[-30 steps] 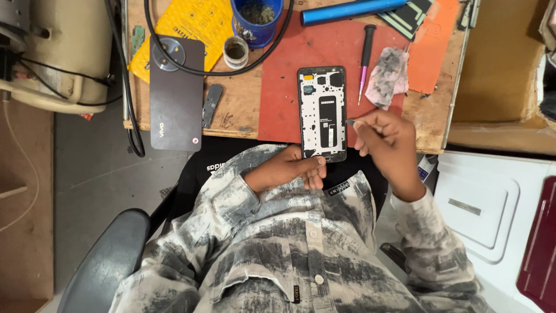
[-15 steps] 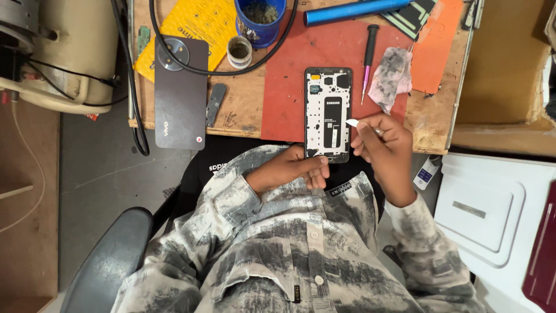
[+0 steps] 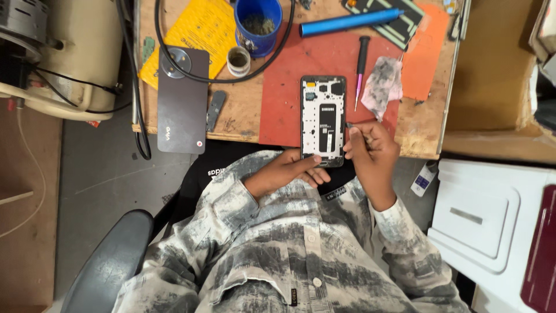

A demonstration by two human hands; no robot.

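An opened phone with its back off, white inner frame and dark battery showing, lies on a red mat on the wooden workbench. My left hand rests at the phone's near end, fingers holding its bottom edge. My right hand is closed around a thin metal tool whose tip shows beside the phone's right edge. A black-handled screwdriver with a pink shaft lies just right of the phone.
A dark grey phone back cover, a yellow pad, a blue cup, a small white pot, a blue pen-like tool, a crumpled cloth, black cables, a white box at right.
The view has shifted slightly. My right hand has drawn a little nearer the phone's right edge; my left hand stays at its bottom end.
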